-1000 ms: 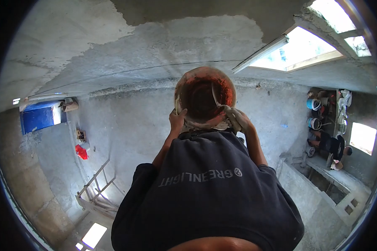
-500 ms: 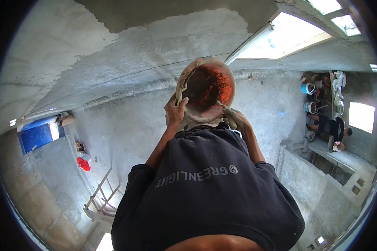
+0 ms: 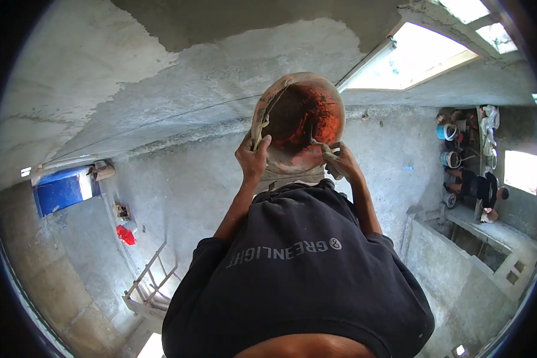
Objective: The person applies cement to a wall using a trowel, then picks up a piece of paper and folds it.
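A round bucket (image 3: 331,122), its inside orange-red and smeared with dark grey residue, is tilted with its mouth facing me. My left hand (image 3: 252,158) grips the rim at the lower left, thumb on the inner side. At the lower right of the rim, my right hand (image 3: 343,162) is closed around the handle of a small tool coated in grey. The tool's neck (image 3: 317,143) reaches over the rim, and a thin dark edge points into the bucket. Its blade shape cannot be made out.
A partly coated wall (image 3: 221,65) rises ahead, with a bright opening (image 3: 417,56) at the upper right. Another person (image 3: 477,186) is at the far right near buckets (image 3: 448,132) and a ledge (image 3: 489,230). A metal frame (image 3: 152,280) stands lower left, near a red item (image 3: 125,234).
The bucket has shifted slightly right and looks larger. My right hand has moved up along its rim, and the tool now reaches further over the opening.
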The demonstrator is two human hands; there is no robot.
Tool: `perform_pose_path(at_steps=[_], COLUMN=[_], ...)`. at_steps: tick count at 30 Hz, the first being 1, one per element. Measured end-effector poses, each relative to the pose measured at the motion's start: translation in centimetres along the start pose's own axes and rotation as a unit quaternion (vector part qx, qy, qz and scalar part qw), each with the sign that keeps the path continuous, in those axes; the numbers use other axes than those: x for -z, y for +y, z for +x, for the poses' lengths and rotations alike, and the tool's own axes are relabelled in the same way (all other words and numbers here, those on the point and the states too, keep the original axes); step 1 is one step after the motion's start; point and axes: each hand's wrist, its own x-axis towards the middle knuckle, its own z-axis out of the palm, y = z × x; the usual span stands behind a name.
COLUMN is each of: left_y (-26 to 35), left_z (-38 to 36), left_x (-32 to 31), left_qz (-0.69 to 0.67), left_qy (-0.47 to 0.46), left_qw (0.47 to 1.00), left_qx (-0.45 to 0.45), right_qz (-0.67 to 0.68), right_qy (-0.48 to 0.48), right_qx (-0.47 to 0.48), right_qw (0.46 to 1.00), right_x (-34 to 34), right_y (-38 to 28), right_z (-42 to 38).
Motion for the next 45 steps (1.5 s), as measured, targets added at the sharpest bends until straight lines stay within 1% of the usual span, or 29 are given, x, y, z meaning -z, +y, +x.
perform_pose_path(at_steps=[1,3,5,6,8,9,10,11,12,13,14,15,16,17,19,20,22,23,25,26,27,29,31,33,37,39,40,42,45], left_y=[-0.2,-1.4,-2.9,-3.6,-4.5,-4.9,-5.8,-7.2,-8.1,-9.0,-9.6,-10.0,-10.3,-11.1,-13.2,-13.4,-13.7,-14.0,-14.6,-14.5,-14.7,-15.1,-16.2,-17.1,-18.9,-17.8,-17.0,-16.3,-17.7], left_z=[0.0,0.0,-0.4,-0.7,-1.5,-1.7,-1.6,-1.7,-1.9,-2.1,-2.3,-2.5,-2.9,-3.3,-4.0,-4.0,-4.3,-4.1,-3.8,-3.9,-3.9,-3.4,-2.8,-2.1,-1.7,-2.0,-1.9,-2.1,-1.7], left_x=[0.3,0.4,0.2,0.1,0.1,0.0,0.0,0.2,0.3,0.3,0.3,0.3,0.4,0.4,0.3,0.5,1.1,1.4,2.0,2.0,2.1,2.2,1.4,1.1,0.8,1.1,1.2,1.3,1.1], left_qz=[0.000,-0.016,-0.044,-0.071,-0.082,-0.092,-0.093,-0.089,-0.085,-0.087,-0.074,-0.064,-0.015,-0.023,-0.056,-0.062,-0.005,-0.010,0.030,0.032,0.026,0.068,0.073,0.091,0.104,0.097,0.096,0.103,0.096], left_qy=[0.005,-0.014,0.001,0.012,0.023,0.031,0.034,0.017,0.001,0.008,0.003,0.002,0.015,0.031,0.039,0.053,0.028,0.037,0.000,0.021,0.030,-0.012,-0.003,-0.013,-0.015,-0.018,-0.017,-0.010,-0.009], left_qw=[1.000,0.997,0.994,0.990,0.986,0.981,0.981,0.977,0.972,0.972,0.967,0.961,0.965,0.966,0.959,0.959,0.967,0.967,0.962,0.970,0.971,0.977,0.979,0.972,0.971,0.972,0.974,0.969,0.969], left_qx=[-0.001,0.072,0.096,0.121,0.144,0.166,0.166,0.192,0.217,0.218,0.243,0.268,0.263,0.257,0.276,0.272,0.254,0.250,0.270,0.241,0.236,0.204,0.190,0.218,0.212,0.213,0.202,0.223,0.230], right_qz=[-0.022,-0.046,-0.134,-0.136,-0.222,-0.224,-0.253,-0.282,-0.283,-0.323,-0.362,-0.365,-0.360,-0.357,-0.369,-0.372,-0.375,-0.378,-0.366,-0.357,-0.359,-0.336,-0.342,-0.395,-0.460,-0.339,-0.335,-0.317,-0.277], right_qy=[0.005,0.010,0.030,0.028,0.027,0.025,0.032,0.036,0.031,0.034,0.037,0.031,0.017,0.003,0.005,-0.002,0.013,0.011,0.021,0.020,0.019,0.024,0.040,0.000,0.091,0.161,0.169,0.112,0.109], right_qx=[0.028,0.059,0.132,0.134,0.206,0.208,0.244,0.280,0.281,0.235,0.194,0.205,0.190,0.177,0.279,0.292,0.224,0.234,0.325,0.300,0.310,0.389,0.423,0.375,0.373,0.358,0.364,0.234,0.217], right_qw=[0.999,0.997,0.982,0.981,0.953,0.952,0.936,0.917,0.916,0.916,0.911,0.908,0.913,0.917,0.887,0.881,0.899,0.895,0.872,0.884,0.880,0.857,0.838,0.838,0.801,0.855,0.852,0.912,0.930], right_x=[0.1,-0.1,-0.3,-0.4,-0.7,-0.9,-1.2,-1.6,-2.0,-2.3,-2.5,-2.8,-3.0,-3.2,-3.7,-4.1,-5.0,-5.4,-6.1,-6.5,-6.8,-7.1,-6.7,-6.2,-6.4,-6.7,-6.5,-6.3,-6.2], right_y=[0.4,-0.3,-1.3,-1.9,-2.8,-2.7,-2.1,-1.3,-0.2,0.8,1.4,1.8,2.5,2.7,2.6,2.5,2.9,3.5,4.7,3.6,3.4,3.5,3.0,2.0,1.6,2.5,2.9,3.1,3.3], right_z=[0.6,0.8,0.5,0.5,0.7,1.1,1.9,2.5,3.1,3.9,4.9,5.5,5.5,5.4,4.4,4.5,4.8,5.5,7.0,6.5,7.0,8.0,8.0,7.3,6.2,7.2,7.6,8.0,8.3])
